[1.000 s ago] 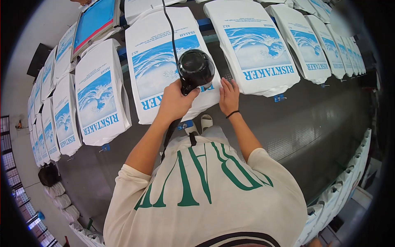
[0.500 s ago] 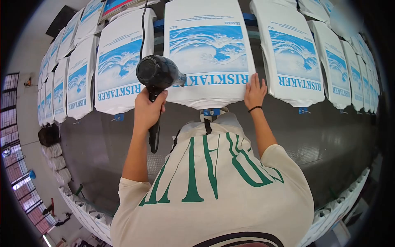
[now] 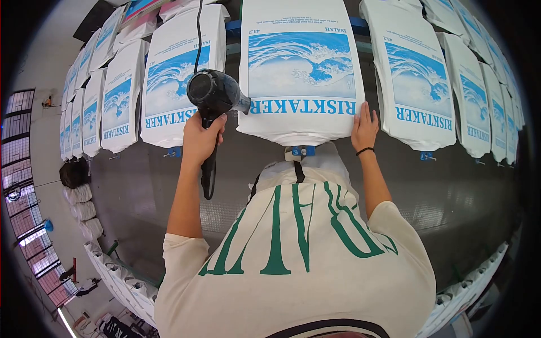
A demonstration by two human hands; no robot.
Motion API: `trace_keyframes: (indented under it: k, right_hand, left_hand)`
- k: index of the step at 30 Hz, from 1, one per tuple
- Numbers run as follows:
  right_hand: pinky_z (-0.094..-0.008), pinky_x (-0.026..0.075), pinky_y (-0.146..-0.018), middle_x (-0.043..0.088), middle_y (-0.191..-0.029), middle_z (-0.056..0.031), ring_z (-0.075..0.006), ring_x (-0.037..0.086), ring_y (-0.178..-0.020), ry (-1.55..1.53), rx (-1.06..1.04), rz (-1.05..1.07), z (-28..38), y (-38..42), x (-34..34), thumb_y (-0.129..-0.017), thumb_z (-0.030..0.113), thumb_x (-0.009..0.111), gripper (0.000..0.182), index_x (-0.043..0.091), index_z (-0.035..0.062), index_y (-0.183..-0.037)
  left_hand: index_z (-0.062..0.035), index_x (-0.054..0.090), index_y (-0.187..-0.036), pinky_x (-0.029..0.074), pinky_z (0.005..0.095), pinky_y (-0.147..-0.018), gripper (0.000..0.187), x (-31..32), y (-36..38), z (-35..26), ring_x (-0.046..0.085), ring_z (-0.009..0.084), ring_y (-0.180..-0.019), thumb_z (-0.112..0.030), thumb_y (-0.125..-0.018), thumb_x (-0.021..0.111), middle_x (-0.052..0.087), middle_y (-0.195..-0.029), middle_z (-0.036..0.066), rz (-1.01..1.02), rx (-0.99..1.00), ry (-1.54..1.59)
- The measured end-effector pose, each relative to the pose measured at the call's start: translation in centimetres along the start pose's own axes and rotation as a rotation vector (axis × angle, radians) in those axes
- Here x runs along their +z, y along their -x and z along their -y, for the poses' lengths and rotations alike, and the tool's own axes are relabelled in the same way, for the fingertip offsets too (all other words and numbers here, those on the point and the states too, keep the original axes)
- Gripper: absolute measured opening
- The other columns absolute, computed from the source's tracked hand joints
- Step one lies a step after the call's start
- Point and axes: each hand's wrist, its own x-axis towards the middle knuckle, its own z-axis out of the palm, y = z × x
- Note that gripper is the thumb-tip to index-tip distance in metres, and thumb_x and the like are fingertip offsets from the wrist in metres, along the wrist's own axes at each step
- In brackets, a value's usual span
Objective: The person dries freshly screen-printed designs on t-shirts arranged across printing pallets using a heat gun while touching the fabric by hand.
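Note:
A black hair dryer (image 3: 212, 92) is gripped by its handle in my left hand (image 3: 200, 138). Its nozzle points right, over the lower left edge of the white printed T-shirt (image 3: 301, 121) in front of me. That shirt is stretched flat on a board and carries a blue wave picture above the word RISKTAKER. My right hand (image 3: 365, 130), with a dark band on the wrist, lies along the shirt's lower right edge with its fingers stretched out and nothing held.
Matching shirts hang in a row on both sides, such as a left one (image 3: 174, 90) and a right one (image 3: 417, 84). A black cord (image 3: 198, 39) runs up from the dryer. Below the boards is a grey floor (image 3: 434, 186). Barred windows (image 3: 22, 163) line the left wall.
The shirts and my right hand have shifted right in view. The dryer stays at nearly the same place in the picture, so its nozzle is now nearer the shirt's left edge.

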Motion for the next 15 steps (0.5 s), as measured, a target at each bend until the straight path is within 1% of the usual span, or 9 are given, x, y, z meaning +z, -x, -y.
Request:
trace_keyframes:
  k: [1, 3, 4, 6, 7, 8, 10, 12, 15]
  right_hand:
    - [-0.0512, 0.025, -0.115, 0.039, -0.156, -0.0037, -0.0391, 0.032, -0.14, -0.005, -0.002, 0.0, -0.1, -0.2, -0.1, -0.103, 0.031, 0.041, 0.052, 0.038, 0.01, -0.151]
    - [-0.0503, 0.028, -0.114, 0.041, -0.154, -0.0087, -0.0407, 0.034, -0.138, -0.072, -0.052, -0.007, -0.5, -0.1, -0.2, -0.103, 0.026, 0.044, 0.052, 0.038, 0.0063, -0.15]
    - [-0.0503, 0.028, -0.114, 0.041, -0.154, -0.0087, -0.0407, 0.034, -0.138, -0.075, -0.051, 0.0, -0.7, 0.0, -0.2, -0.103, 0.026, 0.044, 0.052, 0.038, 0.0063, -0.15]
    - [-0.0479, 0.029, -0.114, 0.042, -0.152, -0.0136, -0.0426, 0.036, -0.136, -0.208, -0.126, -0.025, -1.1, -0.3, -0.3, -0.101, 0.021, 0.046, 0.051, 0.039, 0.0027, -0.148]
    - [-0.0458, 0.03, -0.114, 0.042, -0.152, -0.0156, -0.0436, 0.037, -0.135, -0.209, -0.118, 0.008, -1.0, -0.4, -0.9, -0.1, 0.019, 0.048, 0.051, 0.039, 0.0004, -0.147]
    - [-0.0461, 0.03, -0.114, 0.042, -0.152, -0.0156, -0.0431, 0.037, -0.135, -0.224, -0.138, 0.014, -1.2, -0.4, -1.1, -0.1, 0.019, 0.048, 0.052, 0.04, 0.0006, -0.147]
    - [-0.0463, 0.029, -0.115, 0.042, -0.151, -0.0158, -0.0423, 0.036, -0.136, -0.254, -0.161, 0.034, -1.6, -0.4, -1.8, -0.099, 0.018, 0.049, 0.051, 0.041, 0.0006, -0.146]
    - [-0.0461, 0.028, -0.116, 0.043, -0.151, -0.016, -0.0425, 0.035, -0.137, -0.205, -0.22, 0.07, -2.1, -0.4, -3.1, -0.099, 0.019, 0.049, 0.05, 0.043, 0.0006, -0.145]
    - [-0.0487, 0.026, -0.116, 0.043, -0.151, -0.0125, -0.0409, 0.033, -0.139, -0.196, -0.217, 0.071, -2.7, -0.2, -4.4, -0.099, 0.02, 0.05, 0.046, 0.048, 0.0011, -0.141]
  left_hand:
    - [0.0011, 0.059, -0.09, 0.044, 0.0257, -0.047, 0.022, 0.2, 0.0, -0.1, 0.056, 0.0103, -0.05, -0.017, -0.088, 0.071, 0.06, -0.066, 0.004, 0.012, -0.013, 0.017]
    - [0.0012, 0.059, -0.09, 0.044, 0.0257, -0.047, 0.021, 0.8, 0.2, -0.7, 0.056, 0.0103, -0.05, -0.017, -0.088, 0.071, 0.06, -0.066, 0.004, 0.01, -0.024, 0.017]
    - [0.0012, 0.059, -0.091, 0.043, 0.0258, -0.047, 0.021, 1.4, 0.5, -0.9, 0.056, 0.0102, -0.05, -0.016, -0.088, 0.07, 0.06, -0.066, 0.004, 0.013, -0.035, 0.023]
    - [0.0014, 0.059, -0.091, 0.044, 0.0258, -0.047, 0.021, 3.3, 1.1, -1.5, 0.056, 0.0102, -0.05, -0.016, -0.088, 0.07, 0.06, -0.066, 0.004, 0.023, -0.049, 0.045]
    - [0.0015, 0.059, -0.092, 0.044, 0.0258, -0.047, 0.021, 4.5, 1.3, -2.0, 0.056, 0.0102, -0.05, -0.016, -0.088, 0.07, 0.06, -0.066, 0.004, 0.037, -0.056, 0.064]
    - [0.0017, 0.059, -0.093, 0.044, 0.0257, -0.047, 0.021, 6.0, 1.7, -2.9, 0.056, 0.0104, -0.05, -0.015, -0.088, 0.07, 0.06, -0.067, 0.004, 0.043, -0.079, 0.074]
    - [0.0018, 0.059, -0.093, 0.044, 0.0258, -0.048, 0.021, 9.2, 2.2, -4.5, 0.056, 0.0106, -0.051, -0.015, -0.089, 0.07, 0.06, -0.067, 0.004, 0.078, -0.054, 0.072]
    - [0.0023, 0.059, -0.093, 0.044, 0.0257, -0.048, 0.022, 12.6, 2.6, -5.6, 0.056, 0.0099, -0.051, -0.016, -0.088, 0.07, 0.061, -0.067, 0.004, 0.127, -0.048, 0.054]
    - [0.0033, 0.06, -0.096, 0.045, 0.0252, -0.05, 0.025, 17.6, 2.8, -6.9, 0.057, 0.0093, -0.052, -0.018, -0.088, 0.07, 0.061, -0.069, 0.004, 0.217, -0.031, 0.035]
